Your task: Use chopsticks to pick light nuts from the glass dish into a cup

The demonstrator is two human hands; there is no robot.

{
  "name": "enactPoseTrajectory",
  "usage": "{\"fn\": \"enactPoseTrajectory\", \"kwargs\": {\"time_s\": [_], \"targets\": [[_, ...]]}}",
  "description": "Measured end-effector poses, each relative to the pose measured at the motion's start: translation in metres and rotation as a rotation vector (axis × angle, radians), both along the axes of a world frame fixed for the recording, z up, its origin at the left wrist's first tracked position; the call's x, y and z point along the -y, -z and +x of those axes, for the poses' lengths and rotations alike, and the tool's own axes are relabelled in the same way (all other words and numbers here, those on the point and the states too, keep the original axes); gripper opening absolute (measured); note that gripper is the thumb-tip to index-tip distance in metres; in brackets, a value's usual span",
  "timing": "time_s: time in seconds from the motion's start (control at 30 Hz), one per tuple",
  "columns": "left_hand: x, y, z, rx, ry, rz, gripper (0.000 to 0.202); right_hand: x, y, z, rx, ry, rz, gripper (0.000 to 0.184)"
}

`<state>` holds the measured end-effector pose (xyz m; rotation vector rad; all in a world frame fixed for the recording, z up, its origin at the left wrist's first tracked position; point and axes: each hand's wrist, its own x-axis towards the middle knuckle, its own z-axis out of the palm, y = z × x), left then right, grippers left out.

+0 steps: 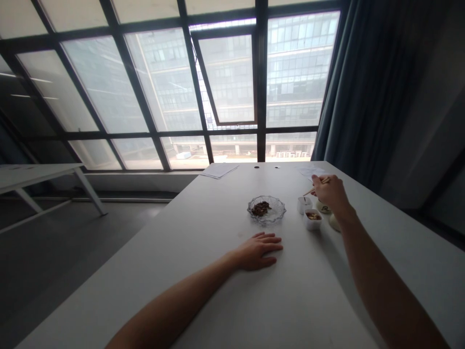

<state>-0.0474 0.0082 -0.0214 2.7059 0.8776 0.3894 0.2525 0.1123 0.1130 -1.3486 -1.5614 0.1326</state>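
Observation:
My right hand (pixel 330 193) is closed around a pair of thin wooden chopsticks (pixel 309 192). Their tips point down and left, just over a small white cup (pixel 302 207), where a tiny dark bit shows. A second white cup (pixel 313 221) with brown and pale pieces in it stands nearer to me. Flat on the table lies my left hand (pixel 258 251), fingers spread and holding nothing. Beyond it sits a clear glass dish (pixel 276 213) with a heap of dark brown dried pieces (pixel 260 209) on its left side. Behind my right wrist, two pale round containers (pixel 323 207) are partly hidden.
The white table (pixel 203 232) reaches toward the windows. Sheets of paper (pixel 220 170) lie at its far left corner, and another sheet (pixel 310 170) at the far right. Another table (pixel 39 172) stands at left. A dark curtain (pixel 348 106) hangs on the right.

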Motion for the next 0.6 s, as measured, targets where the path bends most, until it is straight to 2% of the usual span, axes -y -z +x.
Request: {"fn": "enactPoseTrajectory", "kwargs": {"time_s": [0.1,0.13,0.3,0.43,0.6], "targets": [[0.000,0.000,0.000,-0.001,-0.002,-0.003,0.051,0.003,-0.001,-0.005,0.035,0.059,0.005,0.044],[0.000,0.000,0.000,-0.001,-0.002,-0.005,0.051,0.004,-0.002,-0.008,0.004,0.028,0.001,0.044],[-0.001,0.000,0.002,0.001,0.000,-0.004,0.051,0.004,0.005,-0.028,-0.299,-0.312,-0.095,0.046],[-0.001,0.000,0.002,0.000,-0.007,-0.002,0.052,0.003,0.019,-0.049,-0.229,-0.531,-0.169,0.048],[0.000,-0.001,0.001,0.005,-0.004,-0.003,0.052,0.005,0.038,-0.070,-0.079,-0.667,-0.199,0.044]]}}
